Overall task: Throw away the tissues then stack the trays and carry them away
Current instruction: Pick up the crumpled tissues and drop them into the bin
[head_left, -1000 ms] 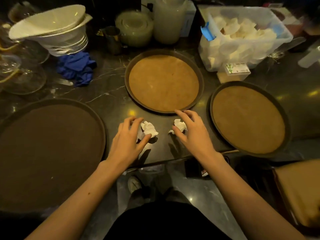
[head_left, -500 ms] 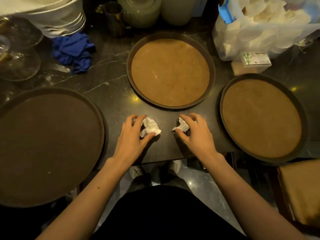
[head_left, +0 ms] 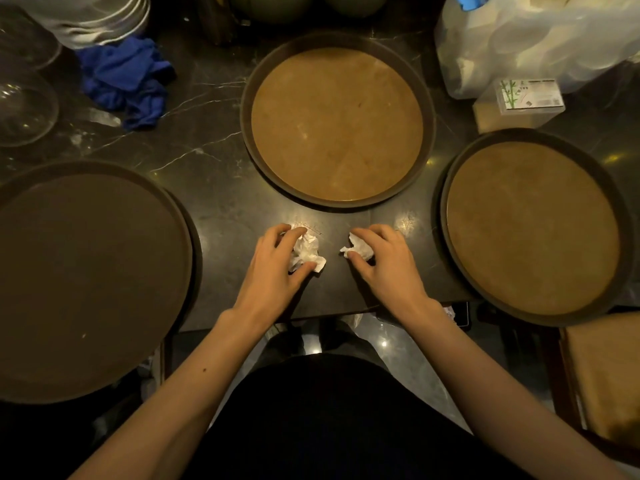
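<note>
Two crumpled white tissues lie on the dark marble counter near its front edge. My left hand has its fingers and thumb closed around the left tissue. My right hand pinches the right tissue, which it partly hides. Three round trays with dark rims surround my hands: a large dark one at the left, a tan one straight ahead, and another tan one at the right, overhanging the counter's front edge.
A blue cloth lies at the back left beside glass bowls and stacked plates. A clear bin of white items and a small box stand at the back right. A wooden chair seat is at lower right.
Both hands have closed onto the tissues, from reaching fingers to a grip. My view has tipped downward and moved closer to the counter.
</note>
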`<state>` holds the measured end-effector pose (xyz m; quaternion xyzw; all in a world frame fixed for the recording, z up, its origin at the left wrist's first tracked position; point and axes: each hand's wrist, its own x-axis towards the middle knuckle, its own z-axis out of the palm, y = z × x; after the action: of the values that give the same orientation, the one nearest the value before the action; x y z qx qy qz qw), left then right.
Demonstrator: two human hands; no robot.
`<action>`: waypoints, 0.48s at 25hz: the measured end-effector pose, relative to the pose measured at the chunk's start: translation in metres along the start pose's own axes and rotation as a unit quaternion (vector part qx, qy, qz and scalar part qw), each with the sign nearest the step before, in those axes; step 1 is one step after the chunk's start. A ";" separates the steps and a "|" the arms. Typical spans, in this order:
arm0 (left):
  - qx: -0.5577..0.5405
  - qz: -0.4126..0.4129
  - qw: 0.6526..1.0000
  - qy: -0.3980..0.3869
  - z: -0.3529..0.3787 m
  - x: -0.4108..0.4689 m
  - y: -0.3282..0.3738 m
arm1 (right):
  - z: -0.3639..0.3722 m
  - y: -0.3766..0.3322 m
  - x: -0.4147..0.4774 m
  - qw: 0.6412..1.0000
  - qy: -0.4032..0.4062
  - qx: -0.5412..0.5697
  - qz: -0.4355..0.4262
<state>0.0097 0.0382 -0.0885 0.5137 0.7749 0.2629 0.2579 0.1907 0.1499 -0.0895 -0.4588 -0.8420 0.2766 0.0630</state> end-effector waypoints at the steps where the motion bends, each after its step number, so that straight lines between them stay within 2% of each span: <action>1: 0.005 0.005 1.000 -0.002 0.002 0.001 0.001 | 0.001 0.000 0.000 1.000 -0.004 0.002 -0.004; 12: -0.025 0.035 0.999 0.006 0.006 0.000 0.006 | 0.003 -0.008 -0.006 1.000 -0.005 0.016 -0.018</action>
<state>0.0178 0.0414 -0.0890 0.5322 0.7511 0.2941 0.2569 0.1876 0.1405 -0.0871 -0.4407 -0.8463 0.2908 0.0708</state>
